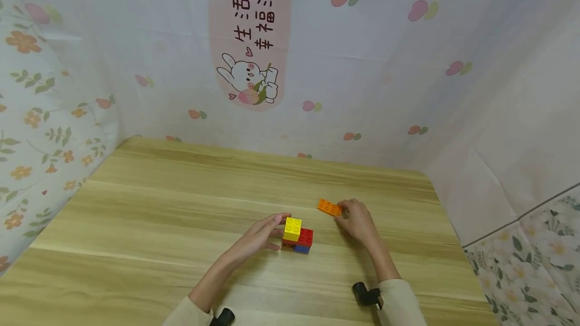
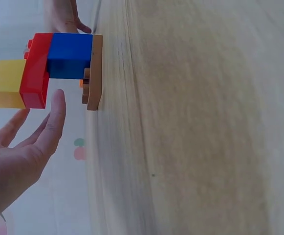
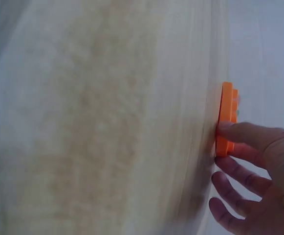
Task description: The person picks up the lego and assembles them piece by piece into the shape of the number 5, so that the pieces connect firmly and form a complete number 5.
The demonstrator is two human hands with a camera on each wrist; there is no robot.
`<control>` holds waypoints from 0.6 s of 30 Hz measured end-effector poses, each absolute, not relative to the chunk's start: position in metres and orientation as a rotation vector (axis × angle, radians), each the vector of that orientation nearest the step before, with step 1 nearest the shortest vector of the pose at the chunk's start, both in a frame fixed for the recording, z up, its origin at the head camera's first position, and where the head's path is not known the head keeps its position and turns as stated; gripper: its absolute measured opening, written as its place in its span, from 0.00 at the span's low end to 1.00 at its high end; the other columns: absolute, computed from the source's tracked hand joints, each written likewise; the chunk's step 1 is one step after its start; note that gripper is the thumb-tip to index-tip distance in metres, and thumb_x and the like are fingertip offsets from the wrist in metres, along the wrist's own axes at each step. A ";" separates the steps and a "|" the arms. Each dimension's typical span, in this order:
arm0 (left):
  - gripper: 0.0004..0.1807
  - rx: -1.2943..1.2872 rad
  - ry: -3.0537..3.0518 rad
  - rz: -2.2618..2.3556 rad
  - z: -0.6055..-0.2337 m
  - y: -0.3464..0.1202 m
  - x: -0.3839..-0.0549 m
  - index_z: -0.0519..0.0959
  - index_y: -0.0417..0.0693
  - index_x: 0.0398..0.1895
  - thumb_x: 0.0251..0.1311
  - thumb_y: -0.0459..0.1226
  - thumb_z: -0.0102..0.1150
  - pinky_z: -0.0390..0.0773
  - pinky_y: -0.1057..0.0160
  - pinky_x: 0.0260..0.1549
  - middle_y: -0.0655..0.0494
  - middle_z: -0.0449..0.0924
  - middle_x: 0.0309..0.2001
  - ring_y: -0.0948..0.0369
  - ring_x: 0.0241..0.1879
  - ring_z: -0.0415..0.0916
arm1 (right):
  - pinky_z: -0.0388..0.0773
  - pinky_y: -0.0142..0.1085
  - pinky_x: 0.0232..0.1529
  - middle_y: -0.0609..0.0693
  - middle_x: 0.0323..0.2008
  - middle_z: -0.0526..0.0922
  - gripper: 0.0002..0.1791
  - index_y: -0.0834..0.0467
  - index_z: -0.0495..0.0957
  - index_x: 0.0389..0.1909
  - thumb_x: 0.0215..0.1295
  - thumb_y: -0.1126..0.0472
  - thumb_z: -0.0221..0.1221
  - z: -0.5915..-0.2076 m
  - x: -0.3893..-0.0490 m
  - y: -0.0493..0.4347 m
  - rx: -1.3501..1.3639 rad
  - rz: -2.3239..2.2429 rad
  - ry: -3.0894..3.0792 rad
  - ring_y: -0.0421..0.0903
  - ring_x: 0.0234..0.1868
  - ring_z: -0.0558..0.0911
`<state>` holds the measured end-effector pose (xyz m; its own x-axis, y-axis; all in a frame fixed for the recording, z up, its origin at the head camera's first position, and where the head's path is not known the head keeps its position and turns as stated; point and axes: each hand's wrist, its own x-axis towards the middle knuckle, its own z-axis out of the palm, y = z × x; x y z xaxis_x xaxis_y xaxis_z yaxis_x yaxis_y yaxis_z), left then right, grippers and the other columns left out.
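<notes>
A small stack of building blocks stands on the table: a yellow block [image 1: 292, 229] on top, a red block [image 1: 306, 237] under it, then a blue block [image 2: 70, 55] and a flat brown block [image 2: 96, 73] at the base. My left hand [image 1: 256, 240] is at the stack's left side, fingers and thumb spread, with fingertips right by the yellow and red blocks. To the right and farther back, my right hand [image 1: 358, 219] pinches the near right end of a flat orange block [image 1: 329, 207] between thumb and index finger. Its other fingers [image 3: 237, 196] are loosely bent below the block.
The wood-grain table [image 1: 181, 190] stretches out around both hands. A white patterned cloth [image 1: 371, 64] hangs behind its back edge, and a floral cloth [image 1: 41, 130] hangs on the left. Black wrist mounts [image 1: 365, 294] sit at the sleeves.
</notes>
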<state>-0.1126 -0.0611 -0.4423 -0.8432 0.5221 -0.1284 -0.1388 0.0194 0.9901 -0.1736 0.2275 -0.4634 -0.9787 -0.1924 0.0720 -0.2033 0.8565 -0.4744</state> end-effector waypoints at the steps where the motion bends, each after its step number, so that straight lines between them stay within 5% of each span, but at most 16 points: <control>1: 0.36 0.388 1.838 1.876 -0.442 -0.061 -0.112 0.59 0.42 0.68 0.68 0.59 0.33 0.74 0.47 0.47 0.41 0.59 0.66 0.42 0.59 0.64 | 0.73 0.48 0.43 0.58 0.40 0.78 0.19 0.66 0.78 0.45 0.52 0.65 0.67 -0.463 -0.173 0.227 0.319 0.780 -3.001 0.54 0.41 0.76; 11: 0.36 0.407 1.790 1.928 -0.439 -0.060 -0.113 0.57 0.41 0.69 0.69 0.58 0.34 0.73 0.46 0.47 0.39 0.55 0.67 0.43 0.59 0.63 | 0.75 0.47 0.40 0.54 0.38 0.77 0.18 0.63 0.79 0.44 0.52 0.63 0.67 -0.444 -0.163 0.218 0.367 0.890 -2.904 0.54 0.40 0.76; 18: 0.35 0.386 1.829 1.971 -0.440 -0.061 -0.112 0.57 0.46 0.70 0.68 0.58 0.33 0.68 0.44 0.52 0.43 0.52 0.69 0.43 0.65 0.53 | 0.75 0.46 0.39 0.52 0.37 0.77 0.17 0.62 0.79 0.42 0.50 0.64 0.68 -0.421 -0.148 0.206 0.489 0.882 -2.826 0.53 0.38 0.77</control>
<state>-0.1122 -0.0613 -0.4403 -0.8723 0.4824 -0.0807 -0.1165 -0.0447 0.9922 -0.1483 0.2064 -0.4212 -0.9372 -0.2644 0.2276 -0.3469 0.7753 -0.5279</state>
